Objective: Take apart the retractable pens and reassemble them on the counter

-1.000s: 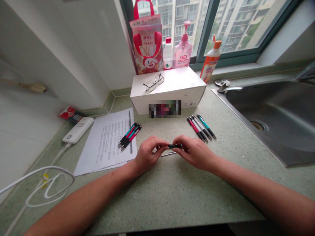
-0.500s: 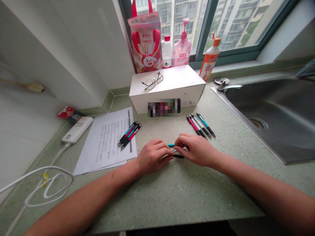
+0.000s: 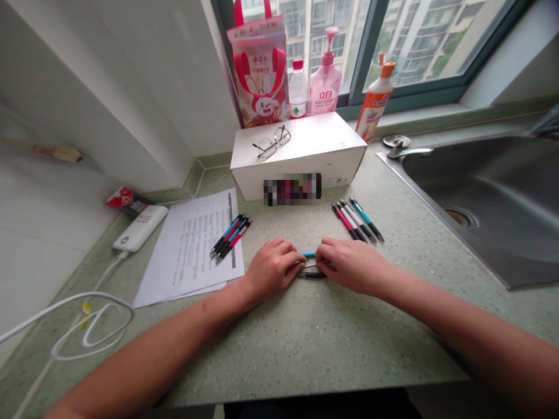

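My left hand point(image 3: 275, 265) and my right hand point(image 3: 349, 265) face each other low over the counter, fingers pinched. A thin pale rod, like a pen refill point(image 3: 310, 265), runs between their fingertips. Just beyond it a teal pen barrel point(image 3: 308, 254) shows in the gap, its right end hidden by my right hand. Nearer to me lies a black pen part point(image 3: 312, 275), partly under the right fingers. Several red, white and teal pens point(image 3: 356, 221) lie side by side beyond my right hand. Another bunch of teal and red pens point(image 3: 230, 238) rests on printed paper point(image 3: 183, 250) to the left.
A white box point(image 3: 301, 139) with glasses point(image 3: 271, 144) on top stands at the back, a blurred-out dark object point(image 3: 292, 189) against its front. Bottles and a bag line the window. On the left are a power bank point(image 3: 140, 228) and cable; on the right, a sink point(image 3: 489, 203).
My hands have drawn slightly apart, the right one shifting right. More of the black part now shows between them. The pen bunches stay in place, and the view has moved slightly.
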Action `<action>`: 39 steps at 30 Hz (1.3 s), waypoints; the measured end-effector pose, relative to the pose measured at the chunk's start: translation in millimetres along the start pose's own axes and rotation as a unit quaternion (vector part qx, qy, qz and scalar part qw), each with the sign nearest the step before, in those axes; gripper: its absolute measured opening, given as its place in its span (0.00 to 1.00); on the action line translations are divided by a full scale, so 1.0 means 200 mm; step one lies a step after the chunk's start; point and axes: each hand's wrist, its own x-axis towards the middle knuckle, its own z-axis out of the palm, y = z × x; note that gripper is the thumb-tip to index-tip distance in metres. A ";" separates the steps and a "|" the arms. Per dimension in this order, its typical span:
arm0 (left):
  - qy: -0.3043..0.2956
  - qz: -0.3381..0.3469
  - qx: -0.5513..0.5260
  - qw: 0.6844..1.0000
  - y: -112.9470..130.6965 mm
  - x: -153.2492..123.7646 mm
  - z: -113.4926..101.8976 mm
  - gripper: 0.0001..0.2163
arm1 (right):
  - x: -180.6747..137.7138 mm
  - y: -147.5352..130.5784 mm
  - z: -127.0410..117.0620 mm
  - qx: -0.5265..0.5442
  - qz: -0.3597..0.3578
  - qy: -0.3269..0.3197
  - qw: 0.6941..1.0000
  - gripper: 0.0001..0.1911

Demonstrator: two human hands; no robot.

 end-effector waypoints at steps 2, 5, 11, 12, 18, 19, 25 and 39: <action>-0.001 0.001 -0.003 1.000 -0.01 0.00 0.01 0.09 | 0.00 0.01 -0.01 -0.007 0.001 -0.004 1.000 0.10; 0.006 -0.016 -0.008 1.000 -0.01 0.00 0.01 0.07 | -0.01 0.03 -0.03 -0.018 0.007 -0.018 1.000 0.10; -0.002 -0.055 -0.010 0.998 -0.02 -0.01 0.01 0.05 | -0.01 0.07 -0.07 -0.044 0.012 -0.041 0.998 0.10; -0.005 -0.056 -0.009 0.998 -0.02 -0.01 0.01 0.05 | -0.01 0.08 -0.07 -0.048 0.014 -0.042 0.998 0.10; -0.008 -0.060 -0.009 0.998 -0.02 -0.01 -0.01 0.05 | -0.02 0.10 -0.06 -0.052 0.010 -0.034 0.998 0.11; -0.010 -0.058 -0.010 0.998 -0.02 -0.02 -0.02 0.05 | -0.02 0.11 -0.06 -0.051 0.009 -0.032 0.998 0.11; -0.009 -0.052 -0.009 0.999 -0.01 -0.01 -0.03 0.05 | -0.02 0.11 -0.06 -0.060 0.013 -0.034 0.998 0.11; -0.009 -0.061 -0.017 0.998 -0.01 -0.01 -0.03 0.05 | 0.00 0.08 -0.05 -0.056 0.015 -0.029 0.998 0.12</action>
